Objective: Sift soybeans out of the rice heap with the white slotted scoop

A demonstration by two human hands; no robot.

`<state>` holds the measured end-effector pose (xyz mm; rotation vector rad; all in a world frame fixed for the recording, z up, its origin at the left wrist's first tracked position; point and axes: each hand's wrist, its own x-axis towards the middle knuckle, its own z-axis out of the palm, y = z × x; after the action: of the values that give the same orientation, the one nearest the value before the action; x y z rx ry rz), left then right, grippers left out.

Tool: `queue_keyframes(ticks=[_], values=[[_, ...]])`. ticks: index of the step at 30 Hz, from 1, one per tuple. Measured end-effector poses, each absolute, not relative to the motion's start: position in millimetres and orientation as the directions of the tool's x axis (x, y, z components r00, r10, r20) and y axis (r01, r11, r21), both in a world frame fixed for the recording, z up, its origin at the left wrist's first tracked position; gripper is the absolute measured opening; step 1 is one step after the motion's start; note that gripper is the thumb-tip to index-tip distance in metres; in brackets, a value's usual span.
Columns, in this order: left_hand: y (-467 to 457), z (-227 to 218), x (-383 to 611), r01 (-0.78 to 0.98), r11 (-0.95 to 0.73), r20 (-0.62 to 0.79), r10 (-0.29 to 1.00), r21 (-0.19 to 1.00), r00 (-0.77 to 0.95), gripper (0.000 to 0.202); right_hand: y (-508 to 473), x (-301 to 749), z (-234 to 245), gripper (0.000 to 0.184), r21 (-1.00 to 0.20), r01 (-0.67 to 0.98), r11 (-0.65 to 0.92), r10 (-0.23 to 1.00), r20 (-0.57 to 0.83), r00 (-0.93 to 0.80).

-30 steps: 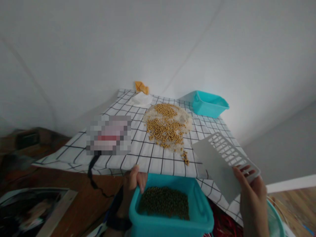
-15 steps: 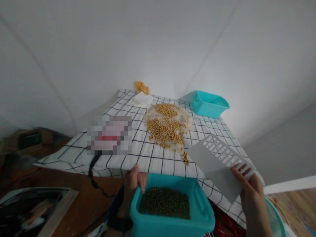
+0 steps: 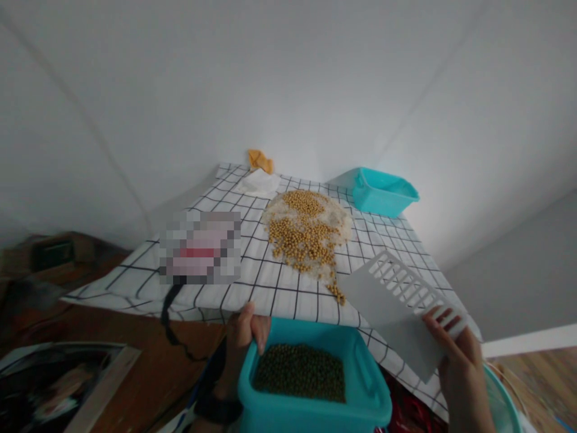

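My left hand (image 3: 246, 343) grips the near-left rim of a teal plastic tub (image 3: 315, 409) filled with small dark green beans (image 3: 300, 370), held at the table's front edge. My right hand (image 3: 457, 361) is closed on the corner of a flat white slotted plastic board (image 3: 399, 304), which tilts above the checked cloth to the right of the tub. A pile of yellow soybeans mixed with white grains (image 3: 304, 231) lies on the cloth beyond the tub, with a short trail of beans running toward the board's left corner.
A black-and-white checked cloth (image 3: 265, 282) covers the table. A second teal tub (image 3: 383, 191) stands at the far right, a white tissue (image 3: 259, 180) and an orange scrap (image 3: 260, 159) at the far edge. A blurred-out object (image 3: 201, 246) lies left of the beans. White walls rise behind.
The white slotted board has dropped lower and moved slightly left, toward the trail of soybeans. My left hand and the tub of green beans have stayed put.
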<state>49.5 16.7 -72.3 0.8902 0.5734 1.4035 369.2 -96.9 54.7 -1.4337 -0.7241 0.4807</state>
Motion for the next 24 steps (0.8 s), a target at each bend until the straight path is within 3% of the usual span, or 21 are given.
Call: queue_keyframes(ticks=[11, 19, 24], values=[[20, -78, 56, -0.601, -0.129, 0.198, 0.979, 0.789, 0.050, 0.081, -98, 372, 46, 0.029, -0.992, 0.089, 0.086, 0.661, 0.124, 0.740], [19, -71, 57, -0.612, -0.102, 0.177, 0.982, 0.784, 0.062, 0.080, -96, 370, 44, 0.033, -0.981, 0.180, 0.067, 0.669, 0.179, 0.722], [18, -69, 55, -0.600, -0.091, 0.173, 0.982, 0.795, 0.081, 0.081, -97, 365, 45, 0.029, -0.990, 0.094, 0.104, 0.671, 0.140, 0.728]])
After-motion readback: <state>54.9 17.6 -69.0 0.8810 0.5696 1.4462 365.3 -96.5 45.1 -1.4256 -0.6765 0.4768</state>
